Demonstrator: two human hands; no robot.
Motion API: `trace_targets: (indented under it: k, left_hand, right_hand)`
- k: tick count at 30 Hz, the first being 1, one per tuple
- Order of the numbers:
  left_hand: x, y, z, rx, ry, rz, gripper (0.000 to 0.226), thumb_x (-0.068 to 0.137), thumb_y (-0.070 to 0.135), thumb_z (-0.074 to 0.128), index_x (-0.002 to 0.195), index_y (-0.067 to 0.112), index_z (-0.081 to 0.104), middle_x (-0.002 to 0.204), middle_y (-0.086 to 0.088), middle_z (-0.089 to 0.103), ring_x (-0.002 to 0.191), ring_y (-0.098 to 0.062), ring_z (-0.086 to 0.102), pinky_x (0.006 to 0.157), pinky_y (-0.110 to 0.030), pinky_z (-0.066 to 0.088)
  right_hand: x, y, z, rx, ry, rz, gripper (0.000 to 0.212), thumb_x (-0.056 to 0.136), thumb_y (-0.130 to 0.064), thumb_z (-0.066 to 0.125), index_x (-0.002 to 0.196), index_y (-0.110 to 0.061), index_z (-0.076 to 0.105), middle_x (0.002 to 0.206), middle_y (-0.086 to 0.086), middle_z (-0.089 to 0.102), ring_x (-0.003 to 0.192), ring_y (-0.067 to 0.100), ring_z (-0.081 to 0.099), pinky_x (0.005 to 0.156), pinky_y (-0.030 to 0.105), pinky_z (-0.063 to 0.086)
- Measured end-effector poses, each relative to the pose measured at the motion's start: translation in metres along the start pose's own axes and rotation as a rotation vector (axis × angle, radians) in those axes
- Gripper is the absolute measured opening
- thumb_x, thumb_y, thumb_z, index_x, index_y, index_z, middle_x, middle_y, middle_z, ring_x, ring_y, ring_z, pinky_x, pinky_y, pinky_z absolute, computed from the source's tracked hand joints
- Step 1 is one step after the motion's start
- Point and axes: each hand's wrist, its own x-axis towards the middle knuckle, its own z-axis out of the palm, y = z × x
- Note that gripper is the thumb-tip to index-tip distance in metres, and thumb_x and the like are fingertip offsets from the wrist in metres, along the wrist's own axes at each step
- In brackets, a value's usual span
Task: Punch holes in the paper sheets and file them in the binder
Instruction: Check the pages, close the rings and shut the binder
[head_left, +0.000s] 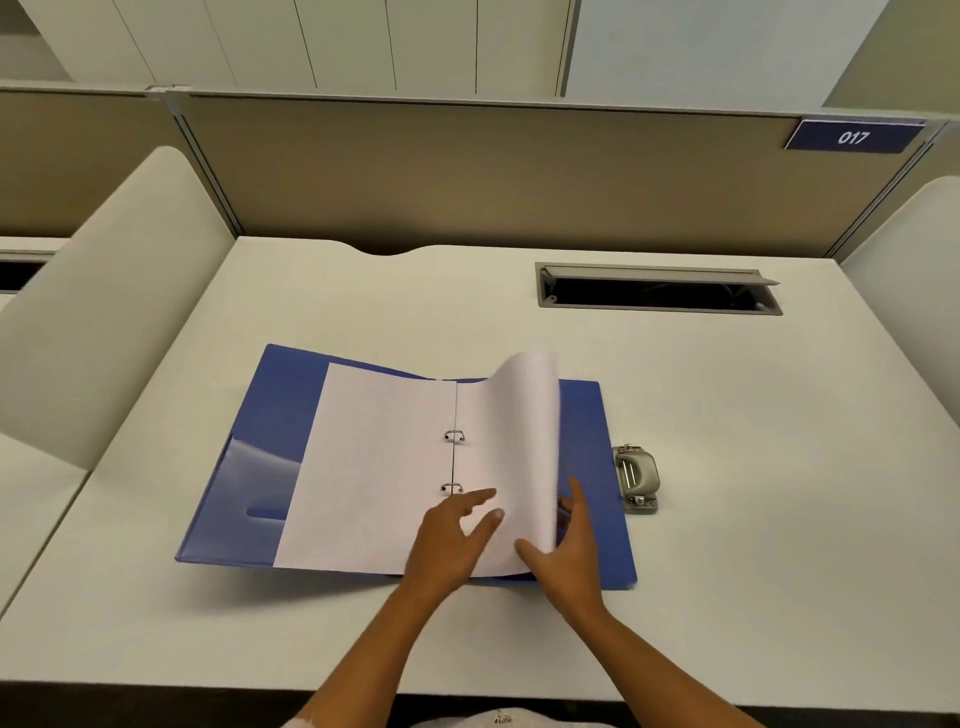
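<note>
Open binder (244, 467) lying flat on a desk (753, 545), with paper sheets (374, 467) sitting on its two rings (454, 435). The left hand (447, 545) is resting on the sheets with its fingers (478, 498) straight and spread, gripping nothing; the index fingertip is lying just beside the nearer ring. The right hand (571, 556) is pinching the outer edge of the right-hand sheets, the thumb (527, 548) lying on the upper face and the remaining fingers reaching behind the edge, partly hidden. Beyond these fingers the pinched sheets are curling upward and bending over toward the rings. The blue cover is showing just to the right of the right fingers. A hole punch (636, 478) is standing on the desk beside that cover, apart from both hands.
</note>
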Motion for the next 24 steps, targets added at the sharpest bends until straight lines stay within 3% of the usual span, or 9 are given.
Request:
trace_targets:
  k: [4,8,11,14,19,21,24]
  left_hand:
    - [0.006,0.021,0.01,-0.149,-0.055,-0.053,0.043,0.089,0.042,0.059,0.129,0.026,0.058,0.125,0.007,0.062,0.102,-0.008,0.06,0.082,-0.016,0.047]
    - [0.009,0.031,0.012,-0.205,-0.042,-0.054,0.048,0.09,0.045,0.056,0.133,0.025,0.053,0.127,0.0,0.063,0.102,-0.013,0.064,0.085,-0.021,0.052]
    - [0.008,0.033,0.016,-0.126,-0.055,-0.057,0.058,0.09,0.048,0.053,0.143,0.029,0.04,0.137,0.004,0.053,0.115,-0.019,0.059,0.089,-0.026,0.049]
    - [0.005,0.036,0.022,-0.091,-0.058,-0.009,0.058,0.09,0.049,0.052,0.143,0.031,0.038,0.14,0.007,0.051,0.114,-0.015,0.058,0.08,-0.019,0.05]
    - [0.004,0.039,0.03,0.048,-0.067,0.06,0.062,0.083,0.058,0.056,0.137,0.028,0.049,0.135,0.004,0.056,0.112,-0.015,0.06,0.089,-0.024,0.05]
    - [0.004,0.039,0.032,0.081,-0.086,0.084,0.064,0.081,0.056,0.062,0.136,0.026,0.051,0.133,0.005,0.058,0.112,-0.016,0.061,0.092,-0.027,0.051]
    - [0.005,0.036,0.032,0.107,-0.121,0.112,0.064,0.078,0.05,0.069,0.134,0.023,0.054,0.131,0.004,0.06,0.109,-0.015,0.064,0.091,-0.028,0.054]
  right_hand:
    - [-0.004,-0.013,-0.001,0.056,-0.148,-0.085,0.08,0.071,-0.033,0.081,0.128,-0.053,0.028,0.128,-0.021,0.043,0.113,0.008,0.051,0.085,0.019,0.05]
    - [-0.008,-0.03,-0.01,0.309,-0.197,-0.096,0.069,0.08,-0.032,0.066,0.136,-0.044,0.029,0.131,-0.03,0.042,0.115,-0.001,0.053,0.083,0.017,0.051]
    - [-0.007,-0.036,-0.013,0.442,-0.151,-0.035,0.056,0.086,-0.04,0.056,0.136,-0.045,0.03,0.122,-0.041,0.042,0.11,-0.003,0.053,0.089,0.028,0.051]
    - [-0.004,-0.035,-0.014,0.485,-0.14,0.022,0.071,0.076,-0.067,0.056,0.139,-0.043,0.033,0.134,-0.028,0.042,0.114,0.005,0.053,0.083,0.033,0.057]
    - [-0.003,-0.031,-0.019,0.481,-0.134,0.102,0.036,0.095,-0.044,0.042,0.128,-0.034,0.048,0.129,-0.003,0.056,0.11,0.018,0.06,0.08,0.029,0.057]
    - [-0.004,-0.03,-0.02,0.488,-0.103,0.145,0.044,0.093,-0.043,0.037,0.132,-0.027,0.049,0.124,0.002,0.059,0.105,0.019,0.062,0.076,0.028,0.058]
    - [-0.005,-0.03,-0.021,0.484,-0.097,0.176,0.05,0.09,-0.048,0.038,0.134,-0.026,0.048,0.128,0.003,0.058,0.112,0.024,0.06,0.078,0.031,0.058]
